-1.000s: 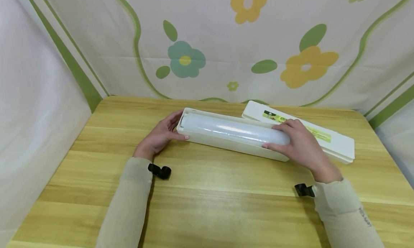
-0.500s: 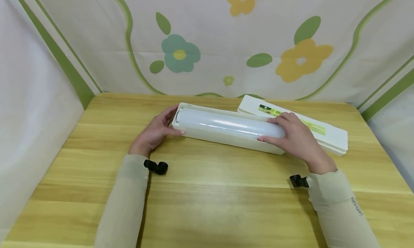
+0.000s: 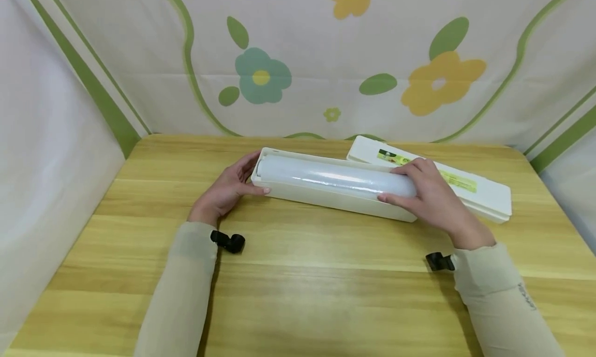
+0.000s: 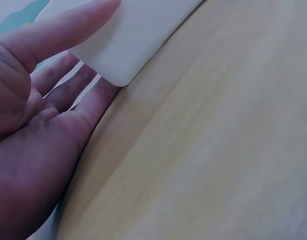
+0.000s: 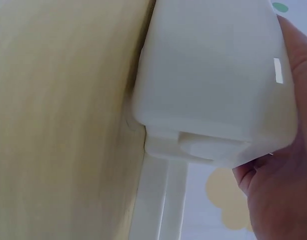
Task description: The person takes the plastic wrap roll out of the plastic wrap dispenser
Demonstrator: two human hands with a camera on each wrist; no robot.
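Observation:
A long white dispenser box lies lidless on the table, slanting slightly down to the right. Inside it sits a shiny roll of cling film. My left hand holds the box's left end, thumb along the front wall and fingers behind. In the left wrist view the thumb lies over the box wall. At the other end, my right hand grips the roll from above, thumb in front and fingers at the back, covering that end. The right wrist view shows the box's end wall beside the hand.
The white lid with a green and yellow label lies behind the right hand, partly hidden by it and the box. A flowered curtain hangs behind the wooden table. Black wrist cameras jut from both sleeves.
The view has shifted a little. Both hands keep their holds on the box and the roll, and the lid lies as before.

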